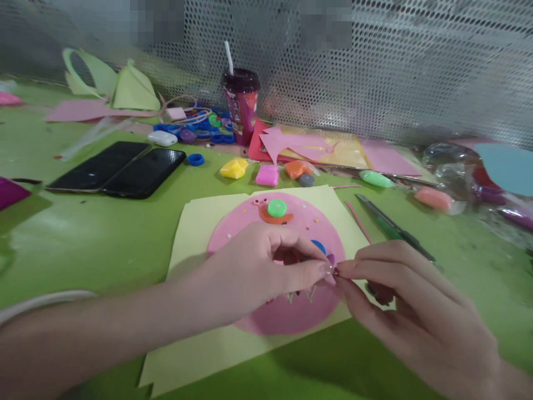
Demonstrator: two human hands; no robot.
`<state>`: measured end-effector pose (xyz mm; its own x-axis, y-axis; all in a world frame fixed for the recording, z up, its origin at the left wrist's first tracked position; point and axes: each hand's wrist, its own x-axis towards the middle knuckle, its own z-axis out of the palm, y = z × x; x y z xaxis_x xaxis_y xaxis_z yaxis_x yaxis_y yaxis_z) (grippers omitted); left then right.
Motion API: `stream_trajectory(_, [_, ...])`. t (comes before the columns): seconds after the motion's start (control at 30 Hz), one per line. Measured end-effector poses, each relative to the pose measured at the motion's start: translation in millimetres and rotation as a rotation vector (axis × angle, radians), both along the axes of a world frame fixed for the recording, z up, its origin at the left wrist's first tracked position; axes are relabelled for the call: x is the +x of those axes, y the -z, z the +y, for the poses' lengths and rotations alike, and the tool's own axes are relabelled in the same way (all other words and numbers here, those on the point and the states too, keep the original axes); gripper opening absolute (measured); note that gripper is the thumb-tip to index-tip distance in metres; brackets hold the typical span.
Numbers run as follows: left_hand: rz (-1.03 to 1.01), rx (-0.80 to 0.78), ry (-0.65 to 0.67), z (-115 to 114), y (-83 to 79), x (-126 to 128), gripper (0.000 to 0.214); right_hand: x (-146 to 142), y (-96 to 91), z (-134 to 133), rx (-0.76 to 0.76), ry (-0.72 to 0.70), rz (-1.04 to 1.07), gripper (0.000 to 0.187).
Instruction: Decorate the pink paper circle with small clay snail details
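My left hand (262, 261) and my right hand (412, 300) meet fingertip to fingertip over the right edge of a pink clay disc (287, 314). Both pinch a tiny purple clay piece (331, 260) between thumb and forefinger. The disc lies on a pale yellow sheet (200, 222). On the disc sit an orange snail with a green shell (275, 211) near the top, a blue dot (320, 245) behind my left fingers, and small white marks under my left hand.
Clay lumps lie behind the sheet: yellow (234, 168), pink (267, 175), orange (296, 169), green (375, 178). A green craft knife (391, 228) lies right of the sheet. Two black phones (120, 168) rest at left, a drink cup (241, 105) stands behind, and paper scraps line the mesh wall.
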<state>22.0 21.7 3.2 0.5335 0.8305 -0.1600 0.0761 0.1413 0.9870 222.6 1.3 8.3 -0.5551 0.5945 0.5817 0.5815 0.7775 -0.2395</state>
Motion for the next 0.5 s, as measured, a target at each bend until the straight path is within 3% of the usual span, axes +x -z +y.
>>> stream_trajectory(0.5, [0.057, 0.014, -0.022, 0.3, 0.7, -0.6, 0.012, -0.6, 0.9, -0.7, 0.012, 0.043, 0.005, 0.017])
